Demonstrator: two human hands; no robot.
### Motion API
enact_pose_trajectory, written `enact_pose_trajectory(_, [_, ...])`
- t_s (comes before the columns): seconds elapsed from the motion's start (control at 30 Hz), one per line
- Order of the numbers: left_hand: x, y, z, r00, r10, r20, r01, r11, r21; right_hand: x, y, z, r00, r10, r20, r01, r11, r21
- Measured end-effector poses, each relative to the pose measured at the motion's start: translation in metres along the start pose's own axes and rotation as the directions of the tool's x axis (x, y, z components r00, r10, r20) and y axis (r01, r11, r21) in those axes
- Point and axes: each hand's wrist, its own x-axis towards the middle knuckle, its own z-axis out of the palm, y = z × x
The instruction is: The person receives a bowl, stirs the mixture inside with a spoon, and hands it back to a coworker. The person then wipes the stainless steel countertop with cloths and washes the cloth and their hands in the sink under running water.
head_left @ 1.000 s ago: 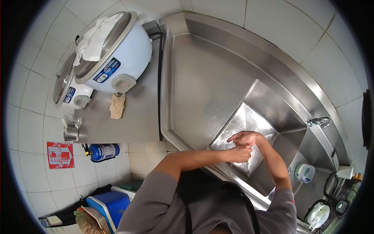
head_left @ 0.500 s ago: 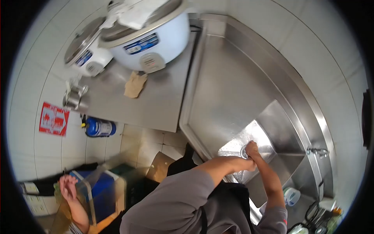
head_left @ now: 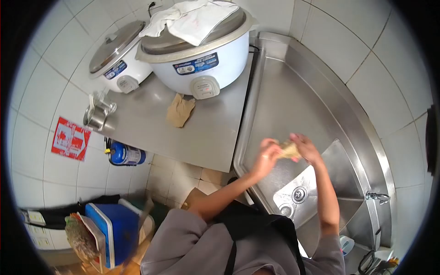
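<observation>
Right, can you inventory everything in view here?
tan wad: one, tan, between both hands
rice cookers: two, whitish, on the table
cloth: white, on the larger cooker's lid
crumpled paper: one, brown, before that cooker
metal cup: one, silver, table's left end
table: one, grey, left of sink
sink: silver, right
drain: one, silver, sink floor
tap: one, silver, sink's right rim
fire extinguisher: one, blue, left wall
sign: one, red-white, left wall
cooler box: one, blue, lower left
tub: one, white, lower right
sleeves: two, grey, bottom
left hand, right hand: bare, on the wad
</observation>
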Motion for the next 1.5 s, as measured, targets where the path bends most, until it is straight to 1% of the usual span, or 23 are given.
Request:
enact_pose_trajectory(0.07, [0.016, -0.012, -0.05, 0.984, 0.025, -0.176, -0.003, 0.993, 0.12, 0.018, -0.071, 0.053, 0.99, 0.013, 0.14, -0.008, 0.999, -0.038])
enact_pose_trajectory(0.1, [0.019, -0.027, -0.069, 0.964, -0.094, -0.249, 0.113, 0.991, 0.065, 0.033, -0.087, 0.082, 0.992, -0.107, 0.069, 0.107, 0.994, 0.01])
enact_pose_trajectory(0.13, [0.022, -0.033, -0.087, 0.921, -0.294, -0.255, 0.28, 0.956, -0.094, 0.057, -0.078, 0.11, 0.944, -0.328, -0.03, 0.323, 0.939, -0.122])
enact_pose_trajectory(0.17, [0.022, -0.042, -0.105, 0.942, -0.26, -0.214, 0.267, 0.964, 0.003, 0.08, -0.07, 0.136, 0.835, -0.541, -0.1, 0.499, 0.822, -0.274])
enact_pose_trajectory(0.23, [0.017, -0.065, -0.138, 0.975, -0.189, -0.119, 0.209, 0.958, 0.194, 0.078, -0.079, 0.184, 0.899, -0.42, 0.122, 0.436, 0.839, -0.326])
enact_pose_trajectory(0.3, [0.003, -0.081, -0.162, 0.975, -0.171, -0.144, 0.217, 0.876, 0.43, 0.101, -0.027, 0.238, 0.691, -0.667, 0.278, 0.614, 0.339, -0.713])
enact_pose_trajectory(0.37, [-0.004, -0.077, -0.179, 0.929, -0.341, -0.142, 0.365, 0.907, 0.21, 0.125, -0.032, 0.256, 0.635, -0.723, 0.273, 0.609, 0.251, -0.752])
enact_pose_trajectory(0.4, [-0.004, -0.074, -0.184, 0.926, -0.35, -0.139, 0.374, 0.899, 0.227, 0.135, -0.032, 0.26, 0.607, -0.746, 0.275, 0.603, 0.207, -0.771])
enact_pose_trajectory(0.57, [0.015, -0.039, -0.201, 0.904, -0.409, -0.128, 0.428, 0.851, 0.305, 0.204, -0.054, 0.223, 0.775, -0.617, 0.137, 0.363, 0.257, -0.896])
enact_pose_trajectory(0.6, [0.019, -0.037, -0.204, 0.909, -0.401, -0.113, 0.416, 0.86, 0.296, 0.228, -0.038, 0.207, 0.536, -0.843, -0.028, 0.33, 0.24, -0.913])
enact_pose_trajectory(0.63, [0.021, -0.036, -0.207, 0.913, -0.395, -0.098, 0.406, 0.868, 0.286, 0.268, -0.006, 0.184, 0.504, -0.84, -0.203, 0.204, 0.344, -0.916])
enact_pose_trajectory(0.67, [0.024, -0.035, -0.212, 0.918, -0.387, -0.083, 0.395, 0.876, 0.277, 0.234, -0.048, 0.15, 0.859, -0.386, -0.336, -0.139, 0.456, -0.879])
enact_pose_trajectory(0.7, [0.026, -0.035, -0.219, 0.914, -0.396, -0.085, 0.404, 0.872, 0.276, 0.238, -0.034, 0.106, 0.832, -0.387, -0.398, -0.204, 0.452, -0.868])
enact_pose_trajectory(0.73, [0.027, -0.037, -0.222, 0.913, -0.399, -0.089, 0.408, 0.874, 0.265, 0.238, -0.024, 0.059, 0.774, -0.191, -0.604, -0.287, 0.745, -0.603])
enact_pose_trajectory(0.77, [0.03, -0.041, -0.221, 0.91, -0.405, -0.094, 0.415, 0.876, 0.246, 0.227, -0.007, 0.021, 0.649, -0.364, -0.668, -0.214, 0.755, -0.619])
enact_pose_trajectory(0.87, [0.035, -0.083, -0.226, 0.961, -0.258, -0.105, 0.267, 0.752, 0.603, 0.155, -0.058, 0.027, 0.522, -0.521, -0.675, 0.119, 0.828, -0.547])
enact_pose_trajectory(0.9, [0.042, -0.085, -0.228, 0.966, -0.234, -0.112, 0.253, 0.748, 0.614, 0.143, -0.064, 0.049, 0.582, -0.487, -0.651, 0.189, 0.86, -0.475])
enact_pose_trajectory(1.0, [0.072, -0.094, -0.223, 0.969, -0.23, -0.087, 0.237, 0.782, 0.577, 0.15, -0.044, 0.13, 0.571, -0.809, -0.138, 0.459, 0.454, -0.764])
enact_pose_trajectory(1.03, [0.077, -0.097, -0.221, 0.956, -0.291, -0.042, 0.27, 0.813, 0.516, 0.161, -0.027, 0.159, 0.627, -0.777, -0.052, 0.55, 0.489, -0.677])
enact_pose_trajectory(1.1, [0.09, -0.098, -0.214, 0.943, -0.331, 0.039, 0.281, 0.853, 0.439, 0.174, -0.053, 0.179, 0.702, -0.712, -0.013, 0.349, 0.359, -0.866])
enact_pose_trajectory(1.37, [0.109, -0.064, -0.173, 0.87, -0.419, 0.259, 0.319, 0.88, 0.352, 0.375, -0.077, 0.13, 0.787, -0.572, -0.231, 0.127, 0.518, -0.846])
enact_pose_trajectory(1.47, [0.107, -0.066, -0.173, 0.84, -0.446, 0.31, 0.322, 0.868, 0.378, 0.415, -0.099, 0.109, 0.928, -0.322, -0.188, -0.012, 0.478, -0.878])
enact_pose_trajectory(1.5, [0.107, -0.066, -0.174, 0.83, -0.467, 0.304, 0.341, 0.857, 0.386, 0.42, -0.101, 0.112, 0.91, -0.367, -0.191, 0.019, 0.498, -0.867])
